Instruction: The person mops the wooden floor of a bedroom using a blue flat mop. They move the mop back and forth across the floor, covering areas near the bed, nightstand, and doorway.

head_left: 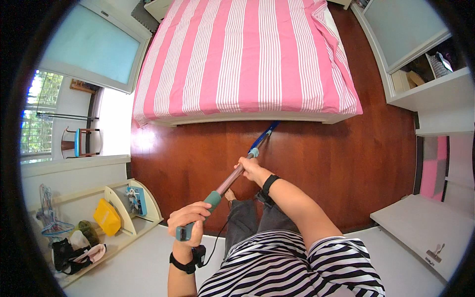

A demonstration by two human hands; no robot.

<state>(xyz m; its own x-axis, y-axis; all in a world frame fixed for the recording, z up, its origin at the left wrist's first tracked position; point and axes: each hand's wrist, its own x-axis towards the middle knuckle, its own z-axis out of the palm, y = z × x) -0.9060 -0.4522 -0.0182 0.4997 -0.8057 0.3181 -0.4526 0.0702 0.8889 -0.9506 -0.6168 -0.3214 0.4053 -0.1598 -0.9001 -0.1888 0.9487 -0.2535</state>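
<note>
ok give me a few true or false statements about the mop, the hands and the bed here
1. Both hands grip the mop handle. True: the left hand holds the green end grip, the right hand is further down the pole.
2. The mop's far end reaches under the foot of the bed. True.
3. The bedcover is plain blue. False: it has pink and white stripes.
4. The floor by the bed is grey carpet. False: it is dark reddish wood.
5. The yellow bag lies on the bed. False: it sits in the low shelf at the person's left.
</note>
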